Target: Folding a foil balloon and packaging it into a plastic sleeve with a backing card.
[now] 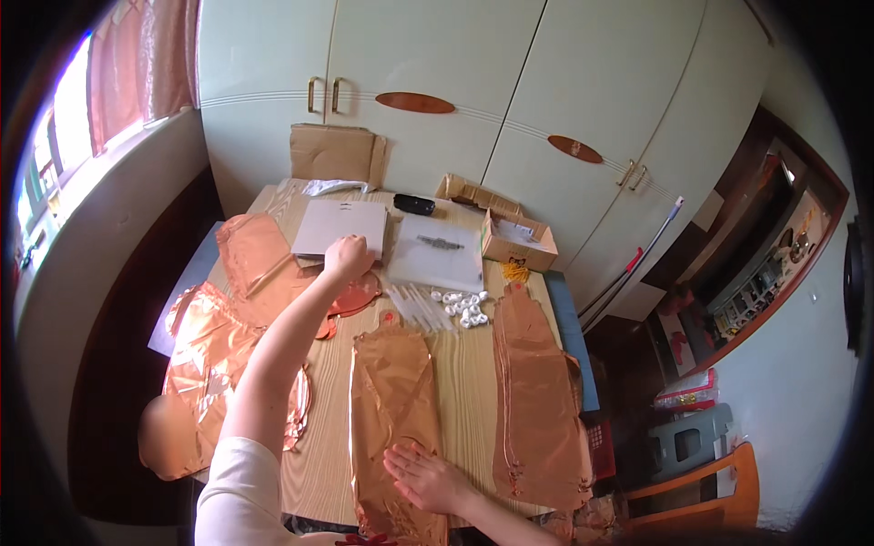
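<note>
A flat copper foil balloon (393, 400) with a small tab at its far end lies lengthwise before me. My right hand (428, 478) rests on its near part, palm down with the fingers stretched out. Reaching forward to the left, my left hand (350, 257) is closed by the near right corner of a flat white stack (340, 226). Its fingertips are hidden, so what they hold cannot be made out. Rounded copper foil pieces (357, 296) lie just below that hand. More copper foil balloons (214, 341) are heaped at the left.
Clear straws (421, 308) and small white rolls (469, 308) lie mid-table. Behind them is a clear plastic bag (437, 255). A cardboard box (519, 241) and yellow string (515, 272) are at the far right. Layered copper foil balloons (537, 400) line the right side. A black object (414, 204) lies at the back.
</note>
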Action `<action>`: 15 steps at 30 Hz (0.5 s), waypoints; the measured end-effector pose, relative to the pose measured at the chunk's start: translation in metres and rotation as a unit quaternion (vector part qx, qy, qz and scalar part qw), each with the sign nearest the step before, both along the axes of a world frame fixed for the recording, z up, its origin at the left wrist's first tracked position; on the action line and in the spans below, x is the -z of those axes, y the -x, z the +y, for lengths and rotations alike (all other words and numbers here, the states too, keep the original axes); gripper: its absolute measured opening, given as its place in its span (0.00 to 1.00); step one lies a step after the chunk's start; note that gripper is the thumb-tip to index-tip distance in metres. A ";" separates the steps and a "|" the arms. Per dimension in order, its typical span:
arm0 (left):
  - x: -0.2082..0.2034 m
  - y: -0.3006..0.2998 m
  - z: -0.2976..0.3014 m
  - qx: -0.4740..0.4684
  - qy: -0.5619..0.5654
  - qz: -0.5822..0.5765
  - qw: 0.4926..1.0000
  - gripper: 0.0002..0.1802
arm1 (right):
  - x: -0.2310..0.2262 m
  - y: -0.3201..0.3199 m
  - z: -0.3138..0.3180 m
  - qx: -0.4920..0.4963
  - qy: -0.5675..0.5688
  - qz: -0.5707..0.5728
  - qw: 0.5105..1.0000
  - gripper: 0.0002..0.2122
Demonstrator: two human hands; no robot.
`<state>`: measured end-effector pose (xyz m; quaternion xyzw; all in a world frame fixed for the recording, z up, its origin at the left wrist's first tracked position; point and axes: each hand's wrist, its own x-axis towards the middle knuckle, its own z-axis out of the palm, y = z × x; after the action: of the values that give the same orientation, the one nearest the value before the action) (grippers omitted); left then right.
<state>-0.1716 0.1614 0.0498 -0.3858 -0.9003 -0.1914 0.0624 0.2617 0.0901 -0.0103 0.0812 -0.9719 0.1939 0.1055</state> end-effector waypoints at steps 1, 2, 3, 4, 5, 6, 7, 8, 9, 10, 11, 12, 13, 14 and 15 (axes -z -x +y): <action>-0.006 -0.001 0.011 -0.037 0.025 -0.018 0.999 0.17 | -0.003 0.000 0.001 -0.002 -0.007 0.001 1.000 0.21; -0.009 -0.008 0.024 -0.048 0.027 -0.032 0.998 0.17 | -0.002 -0.002 0.003 0.001 -0.011 -0.002 1.000 0.21; -0.013 -0.015 0.031 -0.063 0.030 -0.045 0.997 0.18 | 0.000 -0.002 0.003 0.000 -0.007 -0.005 1.000 0.21; -0.015 -0.018 0.036 -0.079 0.034 -0.059 0.995 0.18 | 0.003 -0.002 0.004 0.000 -0.003 -0.008 1.000 0.21; -0.014 -0.015 0.038 -0.079 0.044 -0.059 0.994 0.18 | 0.004 -0.002 0.004 -0.003 0.001 -0.011 1.000 0.22; -0.014 -0.010 0.040 -0.078 0.055 -0.060 0.994 0.18 | 0.004 -0.001 0.004 -0.006 0.003 -0.011 1.000 0.22; -0.013 -0.007 0.042 -0.078 0.065 -0.061 0.993 0.19 | 0.003 0.000 0.004 -0.009 0.005 -0.010 1.000 0.22; -0.015 -0.005 0.044 -0.079 0.072 -0.060 0.992 0.19 | 0.003 0.001 0.004 -0.012 0.007 -0.008 1.000 0.22; -0.016 -0.004 0.046 -0.080 0.079 -0.059 0.992 0.19 | 0.002 0.000 0.005 -0.011 0.008 -0.008 1.000 0.22; -0.016 -0.004 0.046 -0.082 0.086 -0.059 0.991 0.20 | 0.002 0.000 0.005 -0.010 0.009 -0.007 1.000 0.22; -0.020 -0.004 0.048 -0.076 0.082 -0.061 0.992 0.19 | 0.001 -0.001 0.006 -0.006 0.008 -0.005 1.000 0.22; -0.025 -0.006 0.048 -0.070 0.079 -0.063 0.992 0.19 | 0.001 -0.001 0.007 -0.003 0.008 -0.007 1.000 0.22; -0.028 -0.006 0.049 -0.064 0.075 -0.066 0.993 0.18 | 0.001 -0.001 0.007 -0.001 0.007 -0.009 1.000 0.22; -0.027 0.000 0.047 -0.053 0.078 -0.051 0.994 0.17 | 0.000 -0.001 0.005 -0.003 0.006 -0.010 1.000 0.22; -0.024 0.007 0.046 -0.042 0.080 -0.037 0.995 0.15 | -0.001 0.000 0.005 -0.005 0.005 -0.006 1.000 0.22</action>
<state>-0.1785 0.2069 0.0741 -0.3441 -0.9298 -0.1301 0.0058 0.2621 0.0946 -0.0097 0.0842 -0.9712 0.1998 0.0992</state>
